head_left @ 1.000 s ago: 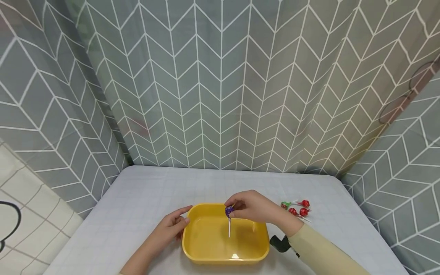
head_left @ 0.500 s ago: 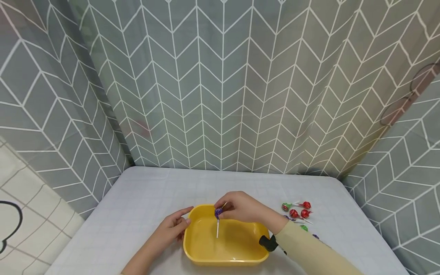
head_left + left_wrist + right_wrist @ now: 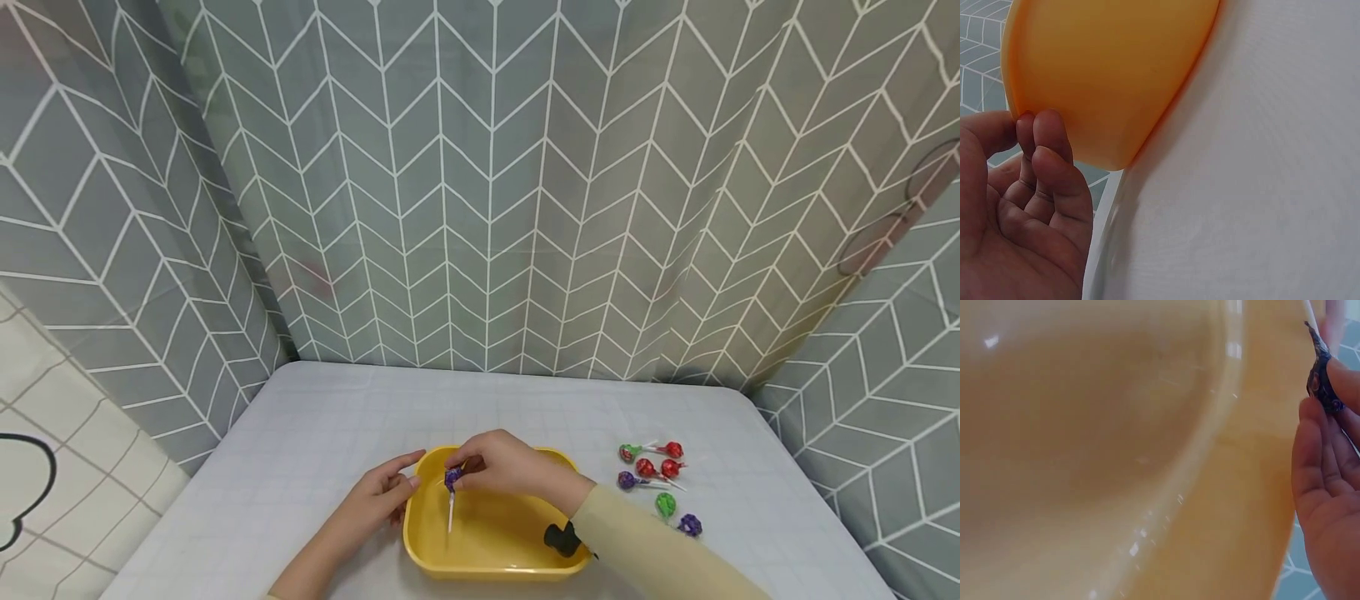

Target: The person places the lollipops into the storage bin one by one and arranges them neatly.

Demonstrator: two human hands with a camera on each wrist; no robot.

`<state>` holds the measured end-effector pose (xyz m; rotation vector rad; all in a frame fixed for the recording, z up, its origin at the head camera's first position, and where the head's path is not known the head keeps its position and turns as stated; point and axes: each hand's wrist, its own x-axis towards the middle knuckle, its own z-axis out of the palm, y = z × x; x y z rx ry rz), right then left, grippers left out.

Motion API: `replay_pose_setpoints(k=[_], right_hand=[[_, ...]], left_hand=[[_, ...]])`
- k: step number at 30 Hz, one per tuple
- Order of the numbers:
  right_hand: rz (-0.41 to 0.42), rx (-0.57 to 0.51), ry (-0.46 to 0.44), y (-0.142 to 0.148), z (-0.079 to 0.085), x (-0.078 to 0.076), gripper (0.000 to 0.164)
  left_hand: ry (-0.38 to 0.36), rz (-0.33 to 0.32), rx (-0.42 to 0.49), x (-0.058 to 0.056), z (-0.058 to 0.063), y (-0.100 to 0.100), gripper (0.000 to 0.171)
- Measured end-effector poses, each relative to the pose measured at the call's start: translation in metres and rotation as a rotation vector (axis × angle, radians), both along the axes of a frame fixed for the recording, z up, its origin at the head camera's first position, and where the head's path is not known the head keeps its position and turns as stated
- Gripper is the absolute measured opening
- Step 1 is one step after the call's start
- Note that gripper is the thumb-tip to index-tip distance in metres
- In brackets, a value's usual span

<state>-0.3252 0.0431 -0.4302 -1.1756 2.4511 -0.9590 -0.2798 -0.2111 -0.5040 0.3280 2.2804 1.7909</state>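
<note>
A purple-wrapped lollipop (image 3: 452, 478) hangs stick-down over the left part of a yellow plastic basin (image 3: 495, 554), pinched at its head between the thumb and fingers of my right hand (image 3: 498, 465). In the right wrist view the dark wrapper of this lollipop (image 3: 1319, 384) shows between thumb and fingertips, its white stick pointing up in that picture. My left hand (image 3: 381, 495) holds the basin's left rim. Seen from the left wrist, bent fingers of the left hand (image 3: 1032, 200) touch the basin's outer wall (image 3: 1110, 75).
Right of the basin lie several loose lollipops: red ones (image 3: 646, 467), green ones (image 3: 665, 504) and purple ones (image 3: 690, 525). A small black device (image 3: 562, 540) sits by the right wrist, over the basin's right side. Patterned grey curtains (image 3: 487, 208) stand behind the white table (image 3: 337, 400).
My right hand has moved left above the basin with the purple lollipop, bringing more of the loose lollipops on the right into sight. The left hand has stayed on the rim.
</note>
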Motion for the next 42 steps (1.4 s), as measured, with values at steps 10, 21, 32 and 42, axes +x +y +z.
replay_pose_setpoints(k=[10, 21, 32, 42], right_hand=[[0.026, 0.014, -0.026, -0.012, -0.020, 0.003, 0.024], [0.009, 0.094, 0.015, -0.025, -0.029, -0.002, 0.019], [0.013, 0.182, 0.161, -0.038, -0.014, -0.010, 0.016], [0.004, 0.193, 0.166, -0.045, -0.027, -0.007, 0.017]], left_hand=[[-0.020, -0.013, 0.003, 0.003, -0.004, 0.002, 0.055], [0.003, -0.008, -0.047, 0.001, 0.001, -0.002, 0.054], [0.044, 0.008, -0.049, -0.011, 0.012, 0.000, 0.053], [0.002, 0.016, -0.031, -0.003, 0.004, 0.000, 0.055]])
